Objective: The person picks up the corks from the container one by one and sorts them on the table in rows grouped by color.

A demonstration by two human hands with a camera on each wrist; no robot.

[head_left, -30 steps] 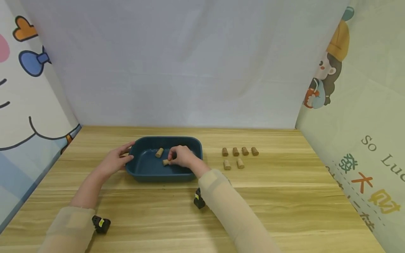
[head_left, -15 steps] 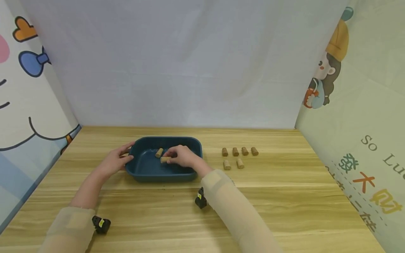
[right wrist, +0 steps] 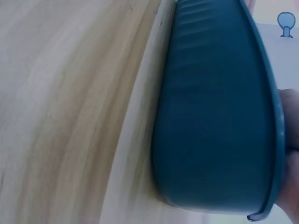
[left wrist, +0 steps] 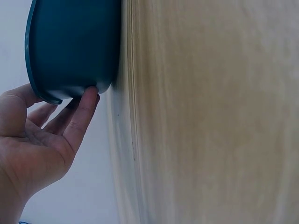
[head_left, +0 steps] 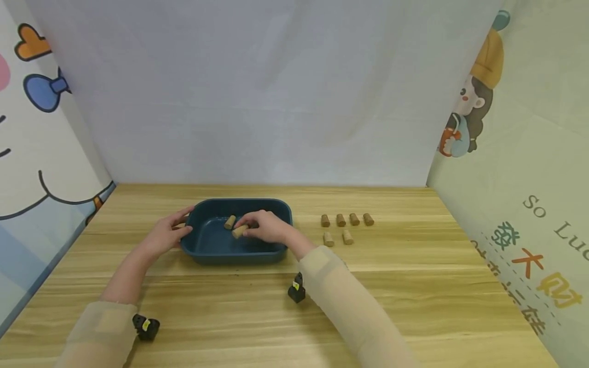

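My right hand [head_left: 269, 227] reaches inside a dark teal plastic basin [head_left: 236, 258] and pinches a light cork stopper [head_left: 239, 232] between thumb and fingers. A second cork stopper [head_left: 230, 222] lies on the basin floor just behind it. At the basin's left end rests my left hand [head_left: 166, 233], its extended fingers and thumb touching the outer wall and rim. The left wrist view shows those fingertips [left wrist: 88, 95] against the end wall of the basin [left wrist: 74, 46]. From the right wrist, the basin wall [right wrist: 215, 116] hides the held cork, and only part of the hand shows past the rim.
Right of the basin, several darker corks [head_left: 340, 220] stand in a back row, with two lighter corks [head_left: 329, 239] in front. The wooden table [head_left: 239, 317] ends at a pale cloth backdrop [head_left: 271, 117]. Black wrist-worn devices [head_left: 146, 327] sit beside both sleeves.
My right hand has raised the pinched cork slightly off the basin floor and tilted it, so more of it shows. The left hand stays in place at the basin's end.
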